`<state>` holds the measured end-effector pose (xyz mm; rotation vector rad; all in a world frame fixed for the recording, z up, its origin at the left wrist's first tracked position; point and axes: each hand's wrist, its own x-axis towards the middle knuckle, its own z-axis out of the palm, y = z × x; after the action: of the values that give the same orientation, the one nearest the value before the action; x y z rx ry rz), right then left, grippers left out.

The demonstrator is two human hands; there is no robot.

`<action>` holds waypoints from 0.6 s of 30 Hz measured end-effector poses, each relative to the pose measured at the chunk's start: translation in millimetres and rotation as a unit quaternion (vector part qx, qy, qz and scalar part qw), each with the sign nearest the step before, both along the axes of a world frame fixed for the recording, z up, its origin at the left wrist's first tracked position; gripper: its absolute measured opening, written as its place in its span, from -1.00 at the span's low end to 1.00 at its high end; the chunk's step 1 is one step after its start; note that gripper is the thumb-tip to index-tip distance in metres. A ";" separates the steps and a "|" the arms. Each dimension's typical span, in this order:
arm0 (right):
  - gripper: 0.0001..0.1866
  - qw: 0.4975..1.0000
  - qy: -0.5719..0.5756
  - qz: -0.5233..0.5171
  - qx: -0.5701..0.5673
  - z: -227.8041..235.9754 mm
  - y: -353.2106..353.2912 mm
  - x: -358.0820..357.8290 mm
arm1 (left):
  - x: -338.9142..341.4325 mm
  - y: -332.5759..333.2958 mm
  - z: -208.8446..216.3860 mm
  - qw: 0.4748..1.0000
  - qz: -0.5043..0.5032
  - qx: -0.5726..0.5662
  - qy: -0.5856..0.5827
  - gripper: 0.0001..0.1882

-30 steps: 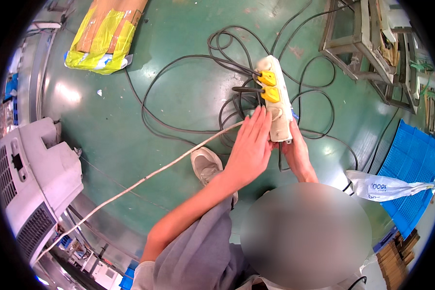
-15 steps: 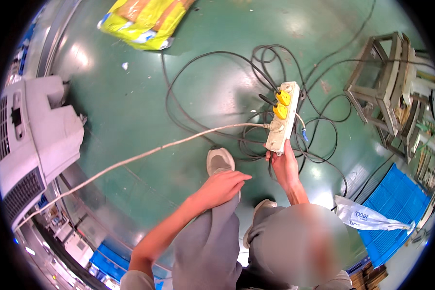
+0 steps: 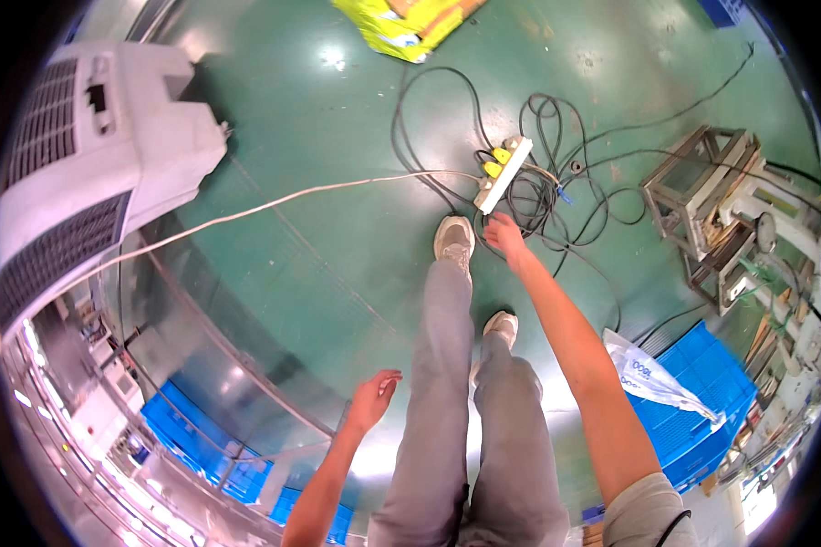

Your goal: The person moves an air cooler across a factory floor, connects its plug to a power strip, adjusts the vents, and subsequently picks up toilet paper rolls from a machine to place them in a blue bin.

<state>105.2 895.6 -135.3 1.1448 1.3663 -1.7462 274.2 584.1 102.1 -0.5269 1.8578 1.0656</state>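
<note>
A cream power strip lies tilted on its side on the green floor, with two yellow plugs and a white-corded plug in it. My right hand is at its near end, fingers loosely bent and apart; they seem to be just off the strip, though any slight touch is hard to make out. Black cable lies in loops around and beyond the strip. My left hand hangs in the air left of my legs, holding nothing, its thumb and fingers slightly apart.
At left stands a white machine housing with vents; its white cord crosses the floor. A yellow-green package lies at the far side. Metal frames and a blue crate with a white bag stand at right.
My right hand has lowered the power strip to the floor and appears to have let go. My left hand has drawn back from beside my knee, down and to the left. The view has shifted.
</note>
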 end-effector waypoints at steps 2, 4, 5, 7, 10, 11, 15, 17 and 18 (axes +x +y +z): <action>-0.42 0.994 0.056 0.065 -0.063 62.3 -6.3 17.5 | 49.1 -9.9 44.6 0.999 0.014 -0.033 0.001 -0.80; -0.41 0.982 0.076 0.085 -0.153 122.3 -12.1 42.9 | 137.9 -30.4 58.1 0.997 0.058 -0.030 0.028 -0.82; -0.47 0.979 0.063 0.142 -0.130 150.3 -12.7 59.5 | 173.3 -28.5 72.1 0.995 0.100 -0.007 0.021 -0.77; -0.64 0.947 0.157 0.251 -0.124 173.7 8.6 109.4 | 211.0 -18.1 118.8 0.999 0.045 -0.009 0.008 -0.65; -0.79 0.825 0.229 0.514 0.049 243.2 23.7 154.1 | 261.3 -3.9 164.6 0.995 0.067 -0.047 -0.056 -0.65; -0.81 0.800 0.236 0.548 0.058 252.8 33.5 169.2 | 271.5 -2.7 170.6 0.990 0.121 -0.054 -0.039 -0.65; -0.81 0.849 0.021 0.527 0.025 339.1 36.3 168.6 | 285.8 -20.3 164.2 0.966 0.229 -0.120 0.025 -0.65; -0.81 0.843 -0.019 0.537 0.028 334.2 49.2 171.4 | 281.8 -36.4 163.7 0.950 0.269 -0.150 0.042 -0.65; -0.80 0.858 -0.032 0.513 0.019 320.3 58.8 169.2 | 283.6 -43.5 165.3 0.937 0.317 -0.139 0.050 -0.65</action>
<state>274.3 954.3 185.0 0.3072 1.5421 -0.8791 557.8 540.7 267.4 -1.3268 1.9909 1.2545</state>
